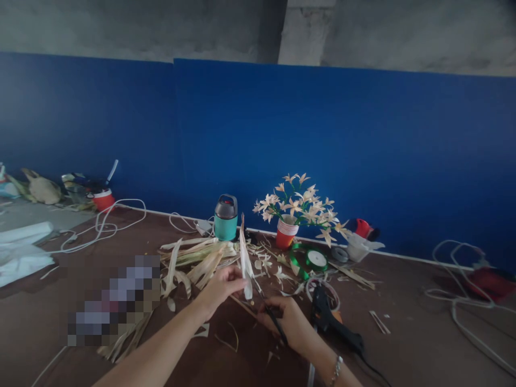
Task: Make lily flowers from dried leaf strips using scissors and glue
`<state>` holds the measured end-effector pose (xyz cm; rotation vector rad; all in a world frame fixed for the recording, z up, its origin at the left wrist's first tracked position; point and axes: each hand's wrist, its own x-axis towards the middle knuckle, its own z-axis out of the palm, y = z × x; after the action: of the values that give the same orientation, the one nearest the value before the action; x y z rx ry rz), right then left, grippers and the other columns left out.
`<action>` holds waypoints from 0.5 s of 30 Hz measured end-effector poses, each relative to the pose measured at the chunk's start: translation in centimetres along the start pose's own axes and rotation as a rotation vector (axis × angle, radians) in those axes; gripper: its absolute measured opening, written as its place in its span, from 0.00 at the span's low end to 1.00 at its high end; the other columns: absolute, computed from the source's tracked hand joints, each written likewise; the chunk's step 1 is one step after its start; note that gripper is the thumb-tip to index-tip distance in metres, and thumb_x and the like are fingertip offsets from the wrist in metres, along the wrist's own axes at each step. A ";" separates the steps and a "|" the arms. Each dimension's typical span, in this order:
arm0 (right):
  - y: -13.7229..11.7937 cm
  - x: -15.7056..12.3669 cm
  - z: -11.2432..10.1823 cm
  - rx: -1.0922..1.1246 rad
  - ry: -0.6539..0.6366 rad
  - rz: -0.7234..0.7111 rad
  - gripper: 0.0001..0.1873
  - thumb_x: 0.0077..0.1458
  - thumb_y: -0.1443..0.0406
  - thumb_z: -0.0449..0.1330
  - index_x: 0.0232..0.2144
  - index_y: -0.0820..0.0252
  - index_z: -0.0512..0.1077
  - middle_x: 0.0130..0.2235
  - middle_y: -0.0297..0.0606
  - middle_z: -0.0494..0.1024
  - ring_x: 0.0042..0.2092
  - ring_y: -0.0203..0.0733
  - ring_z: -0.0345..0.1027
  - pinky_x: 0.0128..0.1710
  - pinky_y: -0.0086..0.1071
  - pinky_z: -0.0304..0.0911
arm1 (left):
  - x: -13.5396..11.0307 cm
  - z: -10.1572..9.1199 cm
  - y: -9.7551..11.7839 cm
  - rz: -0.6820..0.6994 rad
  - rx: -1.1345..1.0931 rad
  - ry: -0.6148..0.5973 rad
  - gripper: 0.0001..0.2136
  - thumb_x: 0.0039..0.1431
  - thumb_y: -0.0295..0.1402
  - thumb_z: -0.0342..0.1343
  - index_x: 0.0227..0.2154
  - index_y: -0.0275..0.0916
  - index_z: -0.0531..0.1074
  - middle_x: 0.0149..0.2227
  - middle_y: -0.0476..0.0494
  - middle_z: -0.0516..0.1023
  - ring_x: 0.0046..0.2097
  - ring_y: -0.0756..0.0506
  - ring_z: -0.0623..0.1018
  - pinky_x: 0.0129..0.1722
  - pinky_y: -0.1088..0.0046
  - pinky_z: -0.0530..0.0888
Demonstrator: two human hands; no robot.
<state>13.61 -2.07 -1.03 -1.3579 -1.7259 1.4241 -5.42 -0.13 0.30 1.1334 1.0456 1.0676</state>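
The left hand (220, 287) is closed around the lower end of a pale husk strip (245, 258), pinching it between thumb and fingers; the strip stands nearly upright above the table, its tip toward the wall. The right hand (289, 322), with a bracelet on the wrist, grips dark scissors (269, 313); the blades point up and to the left, toward the base of the strip, but I cannot tell if they touch it.

Just beside the right hand, on its right, a black glue gun (336, 325) lies on the brown table (407, 344); behind it is a roll of green ribbon (316, 259). Left of the strip is a loose pile of husk pieces (197, 260); small scraps lie around both hands.

Further back, near the blue wall panel (363, 150), stands a red striped paper cup (286, 232) with husk flowers (300, 204); to its left is a teal jug (226, 217). White cables (105, 223) run over the table on the left.
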 end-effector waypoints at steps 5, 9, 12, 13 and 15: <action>0.1 0.2 0.0 0.027 0.052 -0.011 0.16 0.40 0.56 0.66 0.23 0.64 0.72 0.14 0.25 0.60 0.16 0.27 0.48 0.13 0.22 0.44 | -0.3 0.0 -0.1 -0.065 0.114 -0.001 0.04 0.42 0.32 0.60 0.19 0.38 0.72 0.19 0.51 0.71 0.24 0.48 0.68 0.27 0.73 0.61; 0.4 0.1 0.0 0.067 0.020 0.000 0.20 0.38 0.53 0.67 0.28 0.64 0.73 0.18 0.27 0.67 0.17 0.28 0.52 0.14 0.22 0.50 | -0.2 0.1 0.0 -0.018 0.152 0.077 0.03 0.42 0.31 0.58 0.19 0.38 0.73 0.20 0.50 0.72 0.25 0.48 0.68 0.29 0.73 0.61; 0.5 0.0 0.0 0.064 -0.032 -0.048 0.20 0.40 0.54 0.65 0.31 0.65 0.73 0.23 0.31 0.71 0.20 0.29 0.56 0.17 0.23 0.54 | -0.1 0.2 0.3 -0.006 0.139 0.145 0.05 0.42 0.30 0.57 0.16 0.38 0.70 0.18 0.52 0.69 0.24 0.49 0.67 0.28 0.74 0.61; 0.6 0.0 -0.1 0.053 -0.041 -0.061 0.20 0.41 0.55 0.65 0.31 0.65 0.73 0.24 0.32 0.72 0.21 0.30 0.57 0.18 0.23 0.55 | -0.1 0.3 0.3 -0.004 0.135 0.156 0.06 0.42 0.30 0.57 0.15 0.38 0.69 0.17 0.53 0.68 0.24 0.49 0.67 0.28 0.74 0.61; 0.6 0.0 -0.1 0.016 -0.037 -0.072 0.18 0.42 0.56 0.64 0.32 0.66 0.74 0.24 0.32 0.72 0.21 0.30 0.57 0.19 0.23 0.55 | -0.2 0.3 0.4 -0.008 0.124 0.161 0.06 0.41 0.29 0.57 0.14 0.38 0.69 0.17 0.53 0.68 0.24 0.50 0.67 0.29 0.74 0.62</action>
<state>13.93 -2.10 -1.57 -1.2549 -1.7651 1.4287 -5.15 -0.33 0.78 1.1550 1.2567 1.1148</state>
